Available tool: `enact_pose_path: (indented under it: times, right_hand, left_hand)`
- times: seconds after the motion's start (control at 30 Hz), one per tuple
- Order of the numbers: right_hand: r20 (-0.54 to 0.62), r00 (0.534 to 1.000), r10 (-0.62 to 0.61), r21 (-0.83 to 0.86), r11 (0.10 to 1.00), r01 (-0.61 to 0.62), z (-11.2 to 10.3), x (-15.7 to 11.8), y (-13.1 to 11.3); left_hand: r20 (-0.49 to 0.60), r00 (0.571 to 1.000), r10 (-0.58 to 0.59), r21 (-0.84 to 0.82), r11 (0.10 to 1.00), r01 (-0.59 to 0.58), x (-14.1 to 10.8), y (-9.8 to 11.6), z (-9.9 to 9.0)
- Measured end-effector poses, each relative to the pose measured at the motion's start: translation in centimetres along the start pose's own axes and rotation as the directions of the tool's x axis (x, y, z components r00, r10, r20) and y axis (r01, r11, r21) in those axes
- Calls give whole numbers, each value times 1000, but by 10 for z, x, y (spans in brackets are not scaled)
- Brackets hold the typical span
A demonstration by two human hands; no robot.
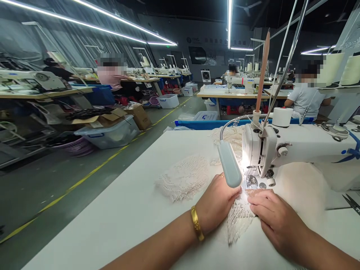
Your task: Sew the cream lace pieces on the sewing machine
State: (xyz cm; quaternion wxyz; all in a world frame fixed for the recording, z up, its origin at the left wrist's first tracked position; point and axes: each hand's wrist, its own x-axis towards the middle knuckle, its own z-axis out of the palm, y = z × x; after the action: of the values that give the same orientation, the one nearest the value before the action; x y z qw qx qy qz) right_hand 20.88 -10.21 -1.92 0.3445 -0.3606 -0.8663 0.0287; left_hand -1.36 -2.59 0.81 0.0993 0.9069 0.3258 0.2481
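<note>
My left hand [215, 204], with a gold bracelet at the wrist, has its fingers closed on the left edge of a cream lace piece [239, 221]. From the other side, my right hand [281, 219] grips the same lace, fingers bent and pressed together on it. The lace lies just in front of the presser foot of a white sewing machine [306, 146], and its pointed end hangs toward me between my wrists. A grey-green lamp head [230, 165] on a bendy neck covers part of my left fingertips and lights the needle area.
Another lace piece [185, 178] lies left on the white table [112, 225]. Cream fabric [302, 191] sits right of the needle, black scissors [351, 204] at the right edge. More lace [229, 137] is heaped behind the lamp. Co-workers sit at other machines beyond.
</note>
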Motion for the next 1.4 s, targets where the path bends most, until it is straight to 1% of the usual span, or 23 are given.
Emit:
enact_pose_path:
  times: [0.1,0.27,0.57,0.77,0.9,1.03,1.17,1.3,1.4]
  right_hand:
    - [3,1000,0,-8,1000,0,0,0,0]
    - [2,1000,-2,-32,999,2,1,-1,0]
    - [-9,1000,-4,-37,999,4,4,-1,-1]
    - [-18,1000,-11,-48,999,10,6,-3,1]
    - [-22,1000,2,-54,999,-4,6,-3,0]
    - [-20,999,27,-64,998,-28,6,-2,-1]
    - [-8,999,49,-117,992,-50,5,-3,-3]
    - [14,991,135,-150,980,-131,4,-4,-6]
    - [22,987,161,-139,978,-157,5,-4,-7]
  left_hand:
    - [36,998,51,5,999,-51,-2,-1,3]
    - [66,997,47,36,998,-50,-6,4,2]
    - [112,989,98,140,984,-113,-6,12,3]
    - [184,982,53,159,984,-83,-5,14,1]
    - [227,974,17,121,992,-46,-4,13,2]
    - [195,980,26,94,994,-45,-2,10,1]
    - [154,987,48,86,994,-62,1,5,1]
    - [135,987,92,83,991,-103,2,-1,2]
    - [109,987,118,85,988,-127,1,-5,4]
